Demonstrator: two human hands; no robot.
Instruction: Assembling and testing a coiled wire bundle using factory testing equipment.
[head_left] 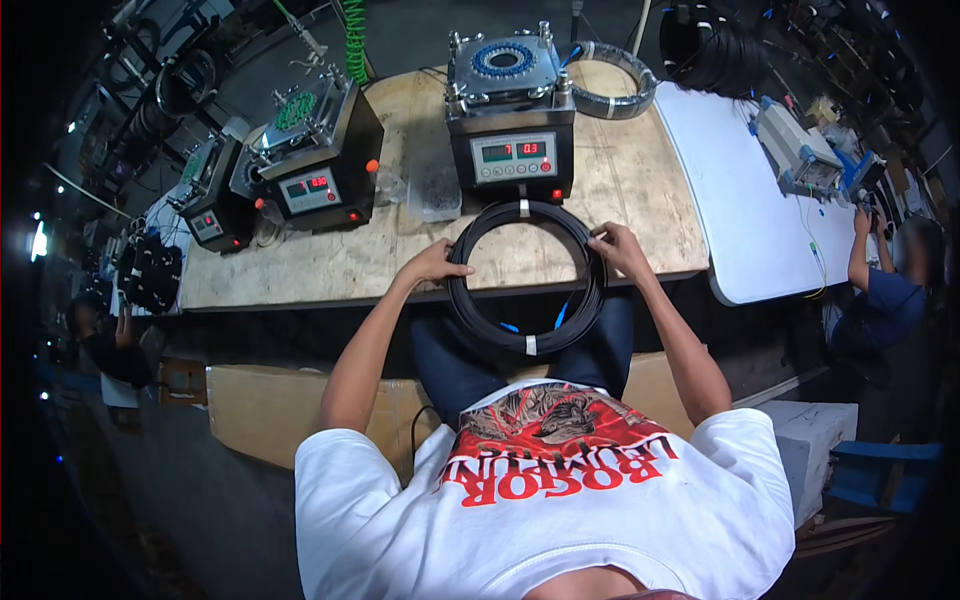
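A coil of black cable [470,308] rests partly on the table's front edge and partly over my lap. White ties bind it at top and bottom, and two blue connector ends show inside its lower part. My left hand [437,264] grips the coil's left side, thumb pointing inward. On the opposite side, my right hand [620,250] pinches the upper right of the coil between thumb and fingers. Just beyond the coil stands a black machine [512,135] with a metal top, a ring of blue connectors and a lit red display.
Two similar machines, one with a green ring [310,150], stand to the left. A wrapped cable coil [615,95] lies behind. A clear plastic box [435,195] sits beside the middle machine. On the right, a white table [745,270] holds an instrument; a person works there.
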